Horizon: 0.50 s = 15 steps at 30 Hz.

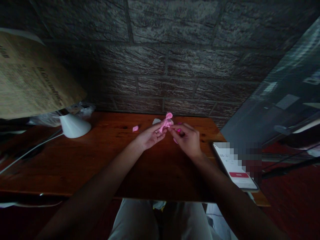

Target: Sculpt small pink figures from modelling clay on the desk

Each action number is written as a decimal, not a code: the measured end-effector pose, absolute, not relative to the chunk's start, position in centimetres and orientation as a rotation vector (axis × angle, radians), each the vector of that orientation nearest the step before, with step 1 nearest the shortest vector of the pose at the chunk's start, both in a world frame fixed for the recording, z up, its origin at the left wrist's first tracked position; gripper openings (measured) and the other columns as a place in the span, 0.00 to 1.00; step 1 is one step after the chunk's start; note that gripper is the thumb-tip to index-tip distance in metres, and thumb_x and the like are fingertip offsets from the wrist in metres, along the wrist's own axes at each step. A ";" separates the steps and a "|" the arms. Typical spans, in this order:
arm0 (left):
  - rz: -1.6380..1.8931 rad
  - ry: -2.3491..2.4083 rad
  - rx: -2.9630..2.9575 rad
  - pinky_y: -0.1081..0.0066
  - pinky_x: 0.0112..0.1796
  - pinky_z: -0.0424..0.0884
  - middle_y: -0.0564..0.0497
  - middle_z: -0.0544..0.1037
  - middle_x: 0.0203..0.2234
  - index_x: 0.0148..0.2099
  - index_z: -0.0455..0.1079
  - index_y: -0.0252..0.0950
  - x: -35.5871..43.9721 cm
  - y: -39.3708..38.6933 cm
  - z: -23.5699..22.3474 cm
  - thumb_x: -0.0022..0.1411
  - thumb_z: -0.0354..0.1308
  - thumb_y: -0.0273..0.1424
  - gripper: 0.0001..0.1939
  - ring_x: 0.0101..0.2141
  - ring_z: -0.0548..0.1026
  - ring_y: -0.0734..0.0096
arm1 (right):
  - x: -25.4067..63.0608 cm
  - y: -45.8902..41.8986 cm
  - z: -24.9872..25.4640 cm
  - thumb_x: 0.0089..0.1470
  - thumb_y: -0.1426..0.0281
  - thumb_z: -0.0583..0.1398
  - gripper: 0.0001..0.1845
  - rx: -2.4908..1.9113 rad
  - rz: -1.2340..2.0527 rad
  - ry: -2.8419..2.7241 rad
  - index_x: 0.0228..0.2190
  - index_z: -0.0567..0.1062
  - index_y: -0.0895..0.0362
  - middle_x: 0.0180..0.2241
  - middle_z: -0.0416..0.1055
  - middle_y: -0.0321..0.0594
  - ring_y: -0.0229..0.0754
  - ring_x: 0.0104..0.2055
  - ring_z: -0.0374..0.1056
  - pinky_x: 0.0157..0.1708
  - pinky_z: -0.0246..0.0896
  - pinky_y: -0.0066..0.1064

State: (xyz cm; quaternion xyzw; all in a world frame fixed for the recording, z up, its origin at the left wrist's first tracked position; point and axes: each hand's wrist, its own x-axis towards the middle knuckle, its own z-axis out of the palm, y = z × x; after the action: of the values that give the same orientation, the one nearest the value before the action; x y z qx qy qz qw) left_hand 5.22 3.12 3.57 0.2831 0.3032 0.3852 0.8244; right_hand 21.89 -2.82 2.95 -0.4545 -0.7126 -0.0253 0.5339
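A small pink figure [165, 124], which looks like modelling clay, rests in the fingers of my left hand [151, 137], with a rounded piece sticking up at its top. My right hand [188, 138] comes from the other side, thumb and forefinger pinched together at the figure's right edge. Whether a separate bit sits in that pinch is too small to tell. On the table left of my hands lies a loose pink piece [135, 128]. A whitish round thing [156, 121] is partly hidden behind my left hand, and more pink bits show behind my right fingers.
The wooden table [110, 160] stands against a dark brick wall [150, 63]. At the left is a lamp with a white base [75, 126] and a printed paper shade [37, 76], its cable trailing across the table. A phone [235, 166] lies at the right edge.
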 end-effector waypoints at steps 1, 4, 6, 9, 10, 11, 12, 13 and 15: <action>0.822 0.640 0.610 0.77 0.36 0.72 0.52 0.80 0.28 0.38 0.77 0.33 5.3 3.1 3.6 0.64 0.62 0.26 0.02 0.28 0.77 0.80 | 21.9 -2.8 2.9 0.59 0.69 0.64 0.05 -1.085 -0.061 -1.695 0.36 0.83 0.52 0.28 0.76 0.36 0.38 0.26 0.68 0.30 0.64 0.32; 0.831 0.638 0.610 0.78 0.35 0.72 0.54 0.80 0.27 0.38 0.76 0.34 5.3 3.1 3.6 0.64 0.63 0.26 0.01 0.28 0.77 0.81 | 21.9 -2.9 3.0 0.59 0.68 0.64 0.05 -1.082 -0.053 -1.691 0.37 0.83 0.52 0.27 0.76 0.36 0.37 0.25 0.67 0.29 0.64 0.31; 0.834 0.638 0.596 0.78 0.35 0.72 0.54 0.80 0.28 0.39 0.76 0.35 5.2 3.1 3.5 0.62 0.65 0.27 0.02 0.28 0.77 0.81 | 22.0 -2.9 3.2 0.59 0.67 0.64 0.06 -1.081 -0.040 -1.686 0.38 0.82 0.52 0.27 0.75 0.35 0.36 0.24 0.65 0.28 0.63 0.30; 0.836 0.635 0.580 0.77 0.36 0.72 0.55 0.80 0.28 0.39 0.76 0.35 4.9 3.3 3.6 0.60 0.67 0.28 0.05 0.28 0.77 0.81 | 22.3 -3.1 3.6 0.61 0.65 0.63 0.08 -1.103 -0.038 -1.645 0.38 0.82 0.53 0.26 0.73 0.35 0.37 0.24 0.64 0.28 0.62 0.29; 0.839 0.636 0.574 0.77 0.36 0.72 0.55 0.80 0.28 0.40 0.76 0.35 4.9 3.3 3.6 0.60 0.67 0.28 0.05 0.28 0.77 0.81 | 22.4 -3.1 3.7 0.61 0.65 0.63 0.08 -1.113 -0.039 -1.625 0.38 0.82 0.54 0.25 0.73 0.35 0.37 0.24 0.64 0.28 0.62 0.29; 0.840 0.638 0.567 0.76 0.36 0.72 0.54 0.80 0.28 0.40 0.76 0.36 4.9 3.3 3.7 0.60 0.67 0.28 0.05 0.29 0.77 0.80 | 22.5 -3.1 3.7 0.62 0.66 0.62 0.09 -1.121 -0.037 -1.608 0.38 0.82 0.54 0.25 0.72 0.36 0.37 0.24 0.64 0.28 0.62 0.29; 0.839 0.641 0.561 0.76 0.37 0.71 0.54 0.80 0.28 0.40 0.76 0.35 4.9 3.3 3.7 0.60 0.67 0.28 0.05 0.29 0.77 0.80 | 22.5 -3.1 3.8 0.62 0.66 0.62 0.09 -1.124 -0.029 -1.599 0.39 0.82 0.54 0.25 0.71 0.36 0.37 0.24 0.63 0.28 0.62 0.30; 0.835 0.647 0.555 0.76 0.37 0.71 0.54 0.80 0.28 0.39 0.76 0.35 4.9 3.2 3.8 0.61 0.67 0.28 0.04 0.29 0.76 0.80 | 22.5 -3.1 3.8 0.62 0.66 0.62 0.09 -1.122 -0.016 -1.596 0.39 0.82 0.55 0.24 0.71 0.35 0.37 0.24 0.63 0.28 0.62 0.30; 0.820 0.666 0.549 0.75 0.36 0.70 0.54 0.79 0.28 0.39 0.76 0.35 5.0 3.1 3.9 0.62 0.65 0.27 0.02 0.28 0.76 0.80 | 22.5 -3.0 3.8 0.62 0.66 0.62 0.09 -1.107 0.015 -1.608 0.40 0.82 0.55 0.25 0.71 0.35 0.37 0.23 0.62 0.27 0.61 0.30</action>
State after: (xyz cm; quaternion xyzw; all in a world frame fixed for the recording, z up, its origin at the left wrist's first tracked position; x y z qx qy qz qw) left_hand 5.03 3.06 3.90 0.2584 0.3137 0.3862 0.8281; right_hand 22.53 -2.99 3.76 -0.4697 -0.6822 0.0063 0.5603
